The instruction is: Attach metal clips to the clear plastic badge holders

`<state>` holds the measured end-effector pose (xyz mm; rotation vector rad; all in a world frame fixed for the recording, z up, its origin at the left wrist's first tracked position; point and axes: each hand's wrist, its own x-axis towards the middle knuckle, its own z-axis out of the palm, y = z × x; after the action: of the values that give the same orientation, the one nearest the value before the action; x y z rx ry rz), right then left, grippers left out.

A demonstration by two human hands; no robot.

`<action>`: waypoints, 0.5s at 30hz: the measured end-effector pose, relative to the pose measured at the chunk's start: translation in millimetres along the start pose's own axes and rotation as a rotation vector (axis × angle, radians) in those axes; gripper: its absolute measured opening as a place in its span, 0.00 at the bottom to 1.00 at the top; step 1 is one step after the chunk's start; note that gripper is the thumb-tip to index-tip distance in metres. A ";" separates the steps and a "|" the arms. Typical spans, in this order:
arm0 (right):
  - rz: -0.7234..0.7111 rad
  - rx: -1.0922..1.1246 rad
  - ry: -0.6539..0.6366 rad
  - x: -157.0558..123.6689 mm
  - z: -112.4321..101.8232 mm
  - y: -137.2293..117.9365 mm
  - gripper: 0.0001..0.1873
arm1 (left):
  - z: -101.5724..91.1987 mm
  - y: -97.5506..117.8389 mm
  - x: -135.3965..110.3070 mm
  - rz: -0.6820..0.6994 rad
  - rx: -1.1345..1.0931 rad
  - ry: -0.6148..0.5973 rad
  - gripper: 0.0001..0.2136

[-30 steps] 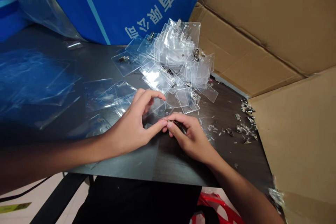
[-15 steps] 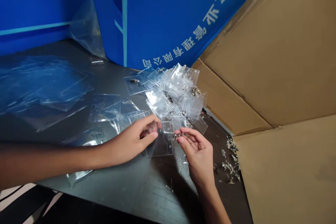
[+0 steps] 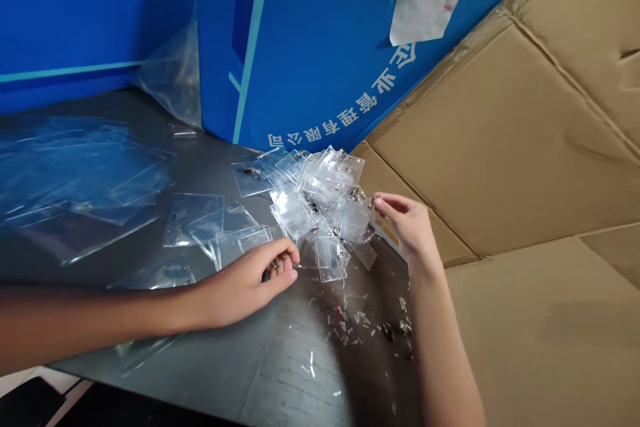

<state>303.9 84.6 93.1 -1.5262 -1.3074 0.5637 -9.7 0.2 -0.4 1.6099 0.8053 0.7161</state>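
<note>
A heap of clear plastic badge holders, some with metal clips, lies on the dark table against the blue box. My right hand reaches to the heap's right edge. Its fingertips are pinched on a clear holder by the clip end. My left hand rests on the table in front of the heap, fingers curled with thumb and forefinger together; what they hold, if anything, I cannot make out. A single clear holder lies just right of its fingertips.
Small metal clips are scattered on the table between my arms. Loose clear sleeves and plastic bags lie on the left. A blue printed box stands behind, and cardboard flaps wall in the right side.
My right hand left the spot beside my left hand and moved up and right to the heap's edge. My left hand drew back slightly. The view swung upward.
</note>
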 end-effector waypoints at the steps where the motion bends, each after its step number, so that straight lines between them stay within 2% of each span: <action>1: -0.004 -0.017 0.026 17.7 2.1 -0.6 0.20 | -0.4 -1.4 0.7 0.004 0.011 0.002 0.15; 4: -0.021 -0.076 0.101 47.2 9.4 2.8 0.22 | -2.3 -5.4 2.4 0.025 0.038 0.029 0.13; 6: -0.039 -0.134 0.134 42.1 8.5 8.0 0.25 | -4.4 -5.8 3.2 0.047 0.069 0.047 0.12; 9: -0.053 -0.268 0.158 5.3 -10.9 19.2 0.28 | -8.9 -2.0 3.9 0.093 0.204 0.052 0.09; 12: 0.009 -0.472 0.147 -44.6 -47.8 35.7 0.24 | -18.5 5.2 3.7 0.122 0.408 -0.011 0.10; 15: 0.131 -0.697 0.111 -91.6 -85.2 57.6 0.22 | -37.8 13.3 2.8 0.134 0.622 -0.040 0.13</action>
<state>373.4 -26.9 51.8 -2.1852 -1.3969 0.0854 -36.9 22.3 19.4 2.2446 0.9540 0.5494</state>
